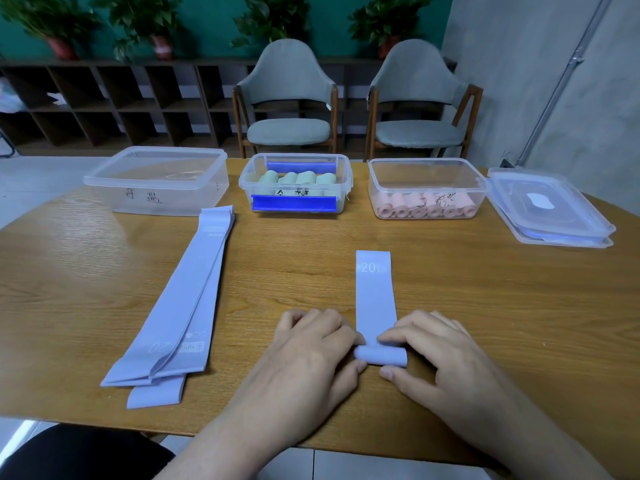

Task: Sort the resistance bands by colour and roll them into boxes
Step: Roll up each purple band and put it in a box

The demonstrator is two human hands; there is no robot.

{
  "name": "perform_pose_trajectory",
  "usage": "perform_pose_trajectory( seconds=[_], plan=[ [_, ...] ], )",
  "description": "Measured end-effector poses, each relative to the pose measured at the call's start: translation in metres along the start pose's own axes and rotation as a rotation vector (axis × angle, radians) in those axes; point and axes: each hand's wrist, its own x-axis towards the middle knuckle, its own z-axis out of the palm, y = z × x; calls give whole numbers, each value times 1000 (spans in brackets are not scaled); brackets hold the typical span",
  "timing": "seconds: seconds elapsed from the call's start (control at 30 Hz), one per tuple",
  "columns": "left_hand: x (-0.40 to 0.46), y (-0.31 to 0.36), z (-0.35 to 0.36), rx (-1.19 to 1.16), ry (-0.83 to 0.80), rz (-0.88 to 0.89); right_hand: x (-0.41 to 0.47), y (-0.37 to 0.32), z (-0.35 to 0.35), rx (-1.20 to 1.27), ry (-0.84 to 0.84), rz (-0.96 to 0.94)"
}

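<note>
Your left hand (pixel 313 344) and right hand (pixel 436 351) both pinch the rolled near end of a lilac band (pixel 375 296), thumbs under the roll and fingertips on top; the rest of the band lies flat on the wooden table (pixel 485 289), running away from you, with "20 LB" printed at its far end; a loose stack of lilac bands (pixel 176 306) lies to your left; at the far edge stand three clear boxes; the left box (pixel 156 181) holds no rolls; the middle box (pixel 296 183) holds green rolls; the right box (pixel 427 188) holds pink rolls; stacked lids (pixel 550 209) rest just beside it.
</note>
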Motion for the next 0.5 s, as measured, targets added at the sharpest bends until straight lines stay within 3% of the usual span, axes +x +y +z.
perform_pose_trajectory(
  seconds=[0.5],
  plan=[
    [0,1,0,17,-13,-12,0,1,1,6,11,-3]
  ],
)
